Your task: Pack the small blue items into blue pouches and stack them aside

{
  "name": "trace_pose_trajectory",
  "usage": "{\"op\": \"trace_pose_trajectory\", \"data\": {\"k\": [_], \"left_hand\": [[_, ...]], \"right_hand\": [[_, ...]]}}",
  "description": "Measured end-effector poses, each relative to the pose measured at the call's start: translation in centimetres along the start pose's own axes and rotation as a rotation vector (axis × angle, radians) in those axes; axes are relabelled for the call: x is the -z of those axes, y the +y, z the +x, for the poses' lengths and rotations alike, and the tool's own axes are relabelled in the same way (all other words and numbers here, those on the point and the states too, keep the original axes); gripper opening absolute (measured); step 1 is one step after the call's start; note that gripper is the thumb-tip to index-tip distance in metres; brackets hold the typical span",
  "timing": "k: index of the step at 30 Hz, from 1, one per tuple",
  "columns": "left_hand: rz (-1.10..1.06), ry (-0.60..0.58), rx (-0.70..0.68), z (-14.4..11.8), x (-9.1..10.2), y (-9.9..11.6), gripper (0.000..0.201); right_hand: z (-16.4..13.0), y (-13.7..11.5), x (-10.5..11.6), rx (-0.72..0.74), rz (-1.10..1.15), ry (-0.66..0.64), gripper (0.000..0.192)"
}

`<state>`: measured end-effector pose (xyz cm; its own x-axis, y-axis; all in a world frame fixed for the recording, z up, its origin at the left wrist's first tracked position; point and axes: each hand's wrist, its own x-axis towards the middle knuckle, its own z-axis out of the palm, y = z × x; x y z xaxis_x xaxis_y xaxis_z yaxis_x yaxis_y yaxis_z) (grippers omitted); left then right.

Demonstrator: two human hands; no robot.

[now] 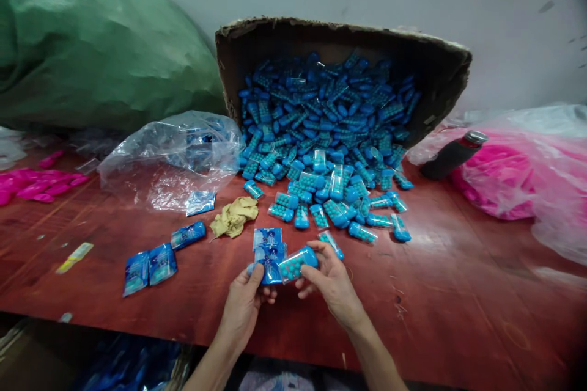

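My left hand (244,298) pinches the lower edge of several small blue printed packets (269,253), which overlap in a stack over the table. My right hand (338,284) grips a small clear bottle (293,266) with a blue cap, full of turquoise balls. The bottle lies tilted, its clear end against the packets' right side. Just behind my right hand another bottle of balls (331,244) rests on the red table (435,293). Beyond it a heap of such bottles (321,128) spills from a cardboard box (458,67) on its side.
Left of my hands lie blue packets (162,263), a crumpled yellowish cloth (235,218) and a clear plastic bag (156,165). A large green sack (101,49) stands at back left. On the right are a dark flask (452,156) and a bag of pink pieces (504,180).
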<state>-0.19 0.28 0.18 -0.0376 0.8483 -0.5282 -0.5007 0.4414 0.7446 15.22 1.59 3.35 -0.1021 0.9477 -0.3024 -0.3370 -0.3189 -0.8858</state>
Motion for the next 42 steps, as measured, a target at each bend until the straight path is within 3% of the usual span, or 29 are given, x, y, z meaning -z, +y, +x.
{"op": "trace_pose_trajectory", "data": {"k": [26,37,42], "left_hand": [[0.032,0.003,-0.116,0.0,0.4,0.8,0.028],[-0.023,-0.017,-0.082,-0.1,0.1,0.9,0.028],[-0.045,-0.009,-0.042,-0.1,0.0,0.8,0.028]], "right_hand": [[-0.6,1.8,-0.5,0.074,-0.039,0.099,0.035],[-1.1,2.2,-0.6,0.121,-0.066,0.133,0.034],[-1.3,2.7,-0.9,0.174,-0.049,0.218,0.036]]}}
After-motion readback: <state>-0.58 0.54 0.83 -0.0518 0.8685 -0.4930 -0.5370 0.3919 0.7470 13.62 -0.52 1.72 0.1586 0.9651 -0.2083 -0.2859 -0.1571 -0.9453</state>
